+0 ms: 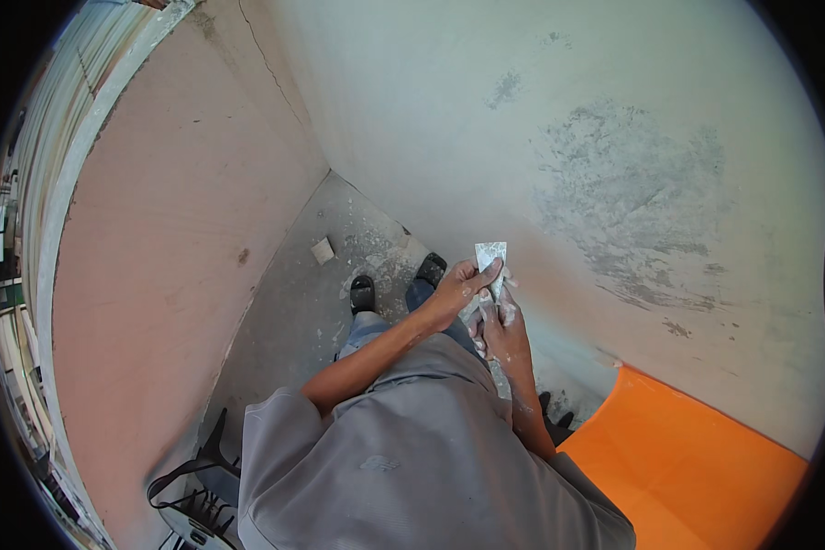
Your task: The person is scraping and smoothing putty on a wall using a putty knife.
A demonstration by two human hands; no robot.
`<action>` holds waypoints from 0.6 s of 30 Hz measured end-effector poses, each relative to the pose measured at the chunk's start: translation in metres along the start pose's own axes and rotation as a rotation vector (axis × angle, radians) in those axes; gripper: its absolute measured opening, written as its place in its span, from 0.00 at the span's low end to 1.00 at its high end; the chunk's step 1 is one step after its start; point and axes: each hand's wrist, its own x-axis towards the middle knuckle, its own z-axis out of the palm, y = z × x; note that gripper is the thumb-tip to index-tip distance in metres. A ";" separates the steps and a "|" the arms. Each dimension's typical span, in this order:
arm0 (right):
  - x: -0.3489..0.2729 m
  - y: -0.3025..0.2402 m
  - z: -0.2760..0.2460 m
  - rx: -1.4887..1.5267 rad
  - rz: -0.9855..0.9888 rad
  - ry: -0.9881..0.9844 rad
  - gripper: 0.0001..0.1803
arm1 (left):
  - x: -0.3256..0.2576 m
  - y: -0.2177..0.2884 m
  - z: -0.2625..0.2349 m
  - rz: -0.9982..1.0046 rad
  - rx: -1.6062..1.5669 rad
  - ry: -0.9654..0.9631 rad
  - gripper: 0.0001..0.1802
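A putty knife (491, 251) with a flat, whitish, smeared blade points away from me, in front of my body. My left hand (458, 291) pinches the blade from the left, thumb laid across its face. Below it, my right hand (507, 337) is closed round the lower part of the knife, and its fingers hide most of the handle. White residue coats the fingers of both hands. Beyond the knife stands a pale wall (449, 137) with a large rough grey patch (628, 192) on its right part.
A pinkish wall (174, 202) meets the pale one at a corner on my left. On the spattered grey floor (284, 312) lies a small pale square piece (323, 250). An orange sheet (697, 458) rests at the lower right, and a dark chair-like object (197, 490) stands at the lower left.
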 end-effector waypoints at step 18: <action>0.054 0.003 -0.043 -0.637 -0.601 0.483 0.20 | 0.087 -0.002 0.033 0.372 -0.130 0.098 0.12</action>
